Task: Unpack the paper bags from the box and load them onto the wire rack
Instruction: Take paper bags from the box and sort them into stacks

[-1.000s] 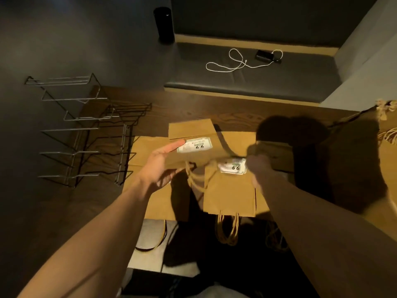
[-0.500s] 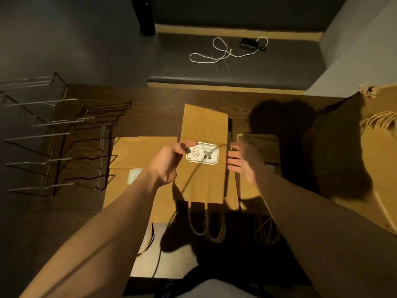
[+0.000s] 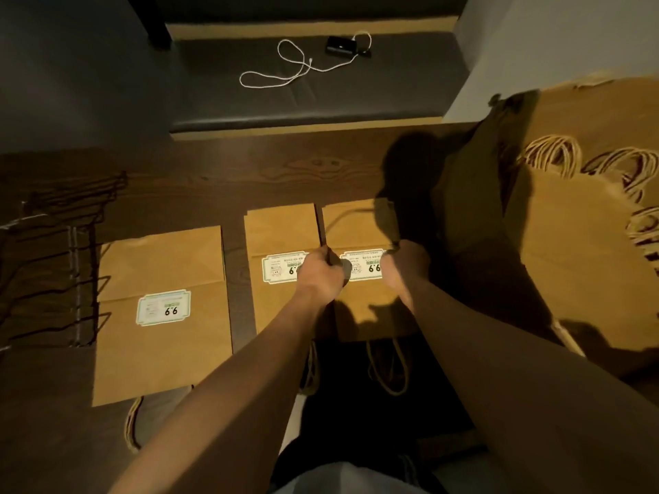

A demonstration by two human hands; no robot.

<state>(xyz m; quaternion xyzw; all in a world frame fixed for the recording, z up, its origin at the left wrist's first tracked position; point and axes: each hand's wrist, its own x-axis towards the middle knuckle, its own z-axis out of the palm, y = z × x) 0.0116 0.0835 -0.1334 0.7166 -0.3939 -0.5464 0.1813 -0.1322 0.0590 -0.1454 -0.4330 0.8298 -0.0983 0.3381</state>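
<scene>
Three flat brown paper bags with white "9.9" labels lie on the dark wooden table (image 3: 214,180): a large bag (image 3: 160,272) at the left, a middle bag (image 3: 281,233), and a right bag (image 3: 356,226). My left hand (image 3: 321,274) is curled over the gap between the middle and right bags, pinching the right bag's left edge. My right hand (image 3: 406,267) grips that bag's right edge, fingers down. The wire rack (image 3: 71,258) stands at the table's left end with nothing on its tiers. The open box (image 3: 588,112) at the right holds several more handled bags (image 3: 570,237).
Twine handles (image 3: 390,369) hang over the table's near edge. Behind the table runs a dark bench (image 3: 249,105) with a white cable (image 3: 296,69) and a small black device (image 3: 340,48). A pale wall (image 3: 552,41) rises at the right.
The small bag I held up between both hands has come down flat on the table beside the other small bag. My view has dropped and shifted right, so the rack sits at the left edge.
</scene>
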